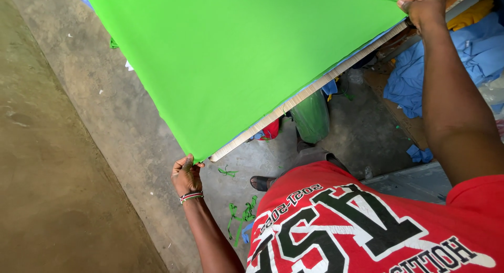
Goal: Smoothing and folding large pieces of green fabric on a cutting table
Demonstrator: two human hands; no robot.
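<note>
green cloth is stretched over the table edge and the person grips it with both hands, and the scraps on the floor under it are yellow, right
Not quite. The head view shows the scraps on the floor are green, not yellow. The rest holds: the green cloth lies stretched over the table edge, gripped by the left hand and right hand.

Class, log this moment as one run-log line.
left hand: grips green fabric corner | right hand: grips far corner | fabric: stretched over table edge

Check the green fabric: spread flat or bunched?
Spread flat: the green fabric lies smooth over the table edge, both hands gripping its corners.
</note>
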